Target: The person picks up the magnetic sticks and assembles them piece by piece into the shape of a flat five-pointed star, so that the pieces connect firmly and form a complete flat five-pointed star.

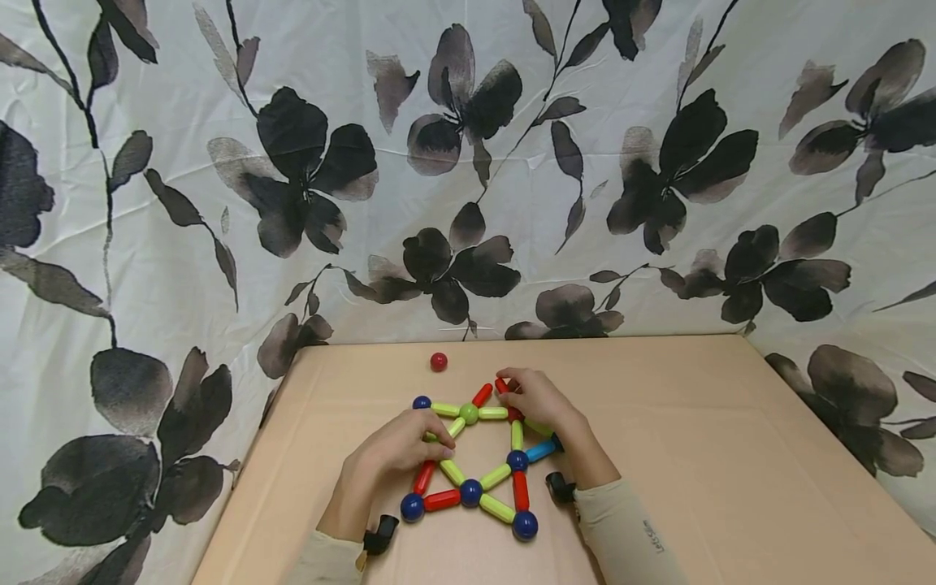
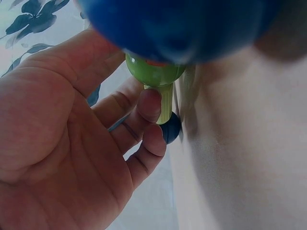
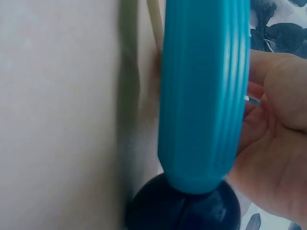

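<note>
A flat frame of magnetic building rods and balls lies on the table, with yellow-green rods [image 1: 498, 509], red rods [image 1: 443, 500] and blue balls [image 1: 471, 492]. My left hand [image 1: 398, 443] grips its left side, fingertips curled at a joint that the hand hides from the head view. In the left wrist view those fingers bend beside a green ball [image 2: 154, 72] and a yellow-green rod [image 2: 165, 103]. At the far right corner my right hand [image 1: 539, 400] pinches a red rod [image 1: 501, 386] between thumb and fingers, above a red ball [image 1: 515, 414]. Another red rod [image 1: 482, 395] points outward from a green ball [image 1: 469, 413].
A loose red ball [image 1: 439, 361] sits near the far edge of the tan table [image 1: 658, 390]. A blue rod [image 1: 541, 451] juts from the frame beneath my right wrist. Behind the table hangs a white floral cloth [image 1: 556, 187].
</note>
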Demonstrator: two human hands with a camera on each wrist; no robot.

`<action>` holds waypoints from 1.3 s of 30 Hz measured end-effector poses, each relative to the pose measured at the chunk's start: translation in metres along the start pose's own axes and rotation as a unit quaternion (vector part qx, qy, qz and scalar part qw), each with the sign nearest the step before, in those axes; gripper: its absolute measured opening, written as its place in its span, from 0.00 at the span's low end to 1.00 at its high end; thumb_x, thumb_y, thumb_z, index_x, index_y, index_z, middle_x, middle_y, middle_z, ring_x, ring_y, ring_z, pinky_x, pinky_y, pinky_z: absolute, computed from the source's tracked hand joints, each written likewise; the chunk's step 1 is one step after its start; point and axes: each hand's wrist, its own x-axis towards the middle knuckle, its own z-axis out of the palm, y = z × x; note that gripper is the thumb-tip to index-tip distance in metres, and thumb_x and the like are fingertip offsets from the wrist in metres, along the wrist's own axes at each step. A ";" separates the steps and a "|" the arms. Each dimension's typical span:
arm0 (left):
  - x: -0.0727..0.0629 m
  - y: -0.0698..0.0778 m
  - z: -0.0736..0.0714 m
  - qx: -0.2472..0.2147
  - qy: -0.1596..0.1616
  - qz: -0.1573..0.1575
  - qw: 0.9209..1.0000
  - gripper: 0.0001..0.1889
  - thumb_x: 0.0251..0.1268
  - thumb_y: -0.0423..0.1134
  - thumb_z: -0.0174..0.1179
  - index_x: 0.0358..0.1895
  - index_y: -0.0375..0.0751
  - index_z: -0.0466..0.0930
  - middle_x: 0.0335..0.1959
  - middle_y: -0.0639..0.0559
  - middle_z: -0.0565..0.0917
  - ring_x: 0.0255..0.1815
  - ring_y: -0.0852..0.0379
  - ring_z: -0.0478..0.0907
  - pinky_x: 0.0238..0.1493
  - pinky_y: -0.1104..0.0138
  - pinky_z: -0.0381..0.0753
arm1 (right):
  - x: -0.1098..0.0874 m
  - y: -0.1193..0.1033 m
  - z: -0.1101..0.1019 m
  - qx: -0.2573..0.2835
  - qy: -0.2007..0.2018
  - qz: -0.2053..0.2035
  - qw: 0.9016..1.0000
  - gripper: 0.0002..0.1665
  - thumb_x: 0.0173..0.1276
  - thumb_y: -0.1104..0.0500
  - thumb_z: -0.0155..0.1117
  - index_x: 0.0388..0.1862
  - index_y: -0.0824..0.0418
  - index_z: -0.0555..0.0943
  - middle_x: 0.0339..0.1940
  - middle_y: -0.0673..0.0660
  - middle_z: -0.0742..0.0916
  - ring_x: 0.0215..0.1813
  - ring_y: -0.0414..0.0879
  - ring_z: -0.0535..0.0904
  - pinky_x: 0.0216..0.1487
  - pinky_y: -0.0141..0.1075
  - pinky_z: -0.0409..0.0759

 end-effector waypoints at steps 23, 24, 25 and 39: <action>0.000 0.000 0.000 0.001 0.000 -0.004 1.000 0.03 0.68 0.42 0.71 0.40 0.51 0.93 0.44 0.59 0.84 0.51 0.57 0.78 0.59 0.52 0.78 | 0.000 -0.003 0.004 -0.009 0.009 -0.030 0.999 0.16 0.72 0.58 0.71 0.57 0.55 0.83 0.53 0.54 0.85 0.50 0.49 0.81 0.51 0.42 0.85; 0.000 0.000 0.000 0.000 0.000 -0.005 1.000 0.04 0.68 0.42 0.70 0.40 0.51 0.93 0.44 0.59 0.84 0.51 0.57 0.77 0.60 0.52 0.78 | 0.000 -0.003 0.004 -0.011 0.007 -0.038 0.999 0.13 0.72 0.58 0.71 0.54 0.55 0.83 0.51 0.54 0.85 0.48 0.49 0.80 0.50 0.41 0.85; 0.000 0.000 0.000 0.001 0.000 -0.006 1.000 0.04 0.68 0.42 0.70 0.40 0.51 0.93 0.44 0.59 0.84 0.51 0.57 0.77 0.60 0.52 0.78 | 0.000 -0.004 0.004 -0.014 0.004 -0.046 0.999 0.11 0.72 0.58 0.71 0.51 0.55 0.84 0.49 0.54 0.85 0.47 0.48 0.80 0.48 0.41 0.84; -0.001 0.000 -0.001 -0.004 -0.001 -0.010 1.000 0.04 0.68 0.41 0.70 0.40 0.51 0.93 0.45 0.58 0.83 0.51 0.56 0.77 0.59 0.51 0.78 | -0.001 -0.002 0.006 -0.037 -0.030 -0.065 0.997 0.09 0.74 0.55 0.69 0.49 0.55 0.90 0.62 0.58 0.83 0.64 0.56 0.78 0.67 0.52 0.78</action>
